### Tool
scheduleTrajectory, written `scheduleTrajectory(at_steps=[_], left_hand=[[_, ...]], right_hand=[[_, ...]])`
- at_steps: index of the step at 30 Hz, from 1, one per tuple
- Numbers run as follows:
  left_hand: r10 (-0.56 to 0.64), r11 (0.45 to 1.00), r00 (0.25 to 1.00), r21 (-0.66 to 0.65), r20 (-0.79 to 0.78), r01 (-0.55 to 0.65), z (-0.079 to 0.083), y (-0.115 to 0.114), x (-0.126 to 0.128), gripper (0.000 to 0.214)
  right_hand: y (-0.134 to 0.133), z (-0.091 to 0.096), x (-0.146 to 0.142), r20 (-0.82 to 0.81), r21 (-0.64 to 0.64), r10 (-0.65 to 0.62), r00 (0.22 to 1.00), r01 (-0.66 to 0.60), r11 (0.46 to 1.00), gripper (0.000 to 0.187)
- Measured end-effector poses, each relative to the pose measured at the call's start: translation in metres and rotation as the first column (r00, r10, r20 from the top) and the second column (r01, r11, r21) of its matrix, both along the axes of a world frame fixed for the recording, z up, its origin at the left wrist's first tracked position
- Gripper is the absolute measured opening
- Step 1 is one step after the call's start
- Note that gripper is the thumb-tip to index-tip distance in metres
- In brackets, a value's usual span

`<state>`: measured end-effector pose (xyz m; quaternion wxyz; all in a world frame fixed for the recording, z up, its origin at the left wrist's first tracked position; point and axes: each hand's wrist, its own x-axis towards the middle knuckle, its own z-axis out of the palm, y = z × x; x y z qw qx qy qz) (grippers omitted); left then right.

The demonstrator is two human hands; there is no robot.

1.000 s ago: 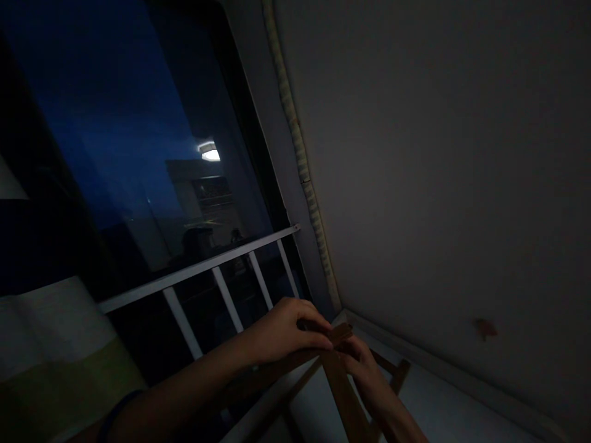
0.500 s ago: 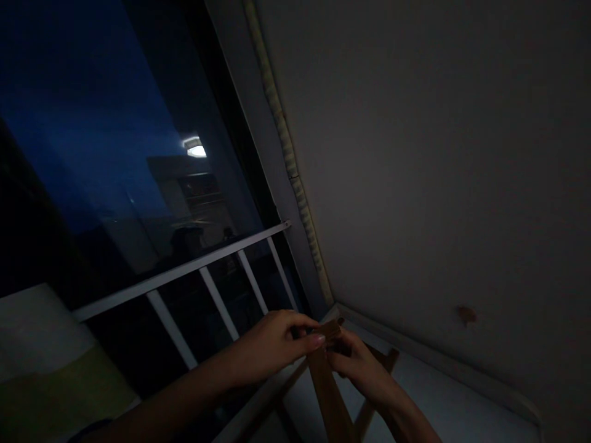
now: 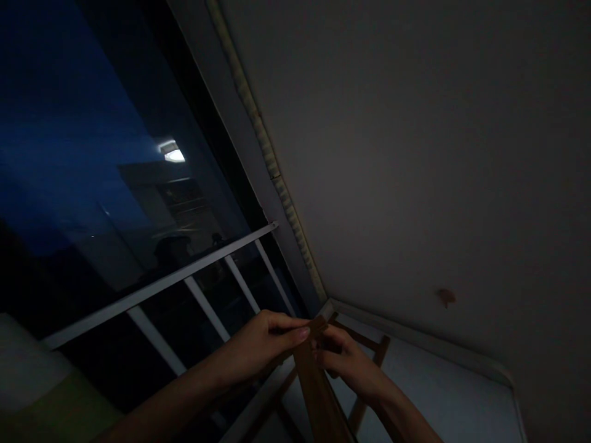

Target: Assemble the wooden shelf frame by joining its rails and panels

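A flat brown wooden slat [image 3: 315, 394] runs up from the bottom edge to a wider wooden end [image 3: 317, 325]. My left hand [image 3: 265, 338] pinches that end from the left, thumb on the near side. On the other side my right hand [image 3: 353, 363] has its fingers curled against the same end; its fingertips are partly hidden behind the wood. Thinner wooden bars [image 3: 379, 354] spread out behind and below my hands. Dim light hides how they join the slat.
A white railing [image 3: 161, 282] crosses in front of a dark window [image 3: 69, 154] at left. A bare wall [image 3: 392, 154] fills the right, with a brown mark on it. Below lies a white surface [image 3: 434, 387] with a raised edge. Pale and green cloth [image 3: 60, 400] is at lower left.
The whole view has shifted, so railing, wall mark and hands appear further left. Both hands keep their hold on the slat's end.
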<state>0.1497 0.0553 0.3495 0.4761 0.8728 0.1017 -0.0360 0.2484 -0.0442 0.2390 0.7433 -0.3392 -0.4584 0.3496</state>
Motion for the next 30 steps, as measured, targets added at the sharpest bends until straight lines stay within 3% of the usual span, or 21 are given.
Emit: scheduleTrajectory(at_steps=[8, 17, 25, 30], left_hand=[[0.087, 0.991, 0.996, -0.104, -0.018, -0.088, -0.0006, -0.0019, -0.0006, 0.032], [0.055, 0.989, 0.998, -0.134, -0.017, -0.056, 0.0005, -0.0037, -0.0013, 0.031], [0.079, 0.986, 0.997, -0.147, -0.024, -0.082, -0.0011, -0.0013, -0.0023, 0.034], [0.078, 0.983, 0.996, -0.164, -0.045, -0.085, 0.0001, -0.0024, -0.0029, 0.036]], right_hand=[[0.0018, -0.0048, 0.0002, -0.015, 0.027, -0.004, 1.0, 0.005, 1.0, 0.019], [0.0, -0.0024, 0.0017, 0.009, 0.052, 0.012, 1.0, -0.012, 0.999, 0.022], [-0.0025, 0.0, 0.003, 0.055, 0.029, -0.044, 0.998, 0.042, 0.999, 0.021], [-0.0055, -0.0039, 0.0043, 0.169, 0.061, -0.17, 0.971, 0.162, 0.985, 0.017]])
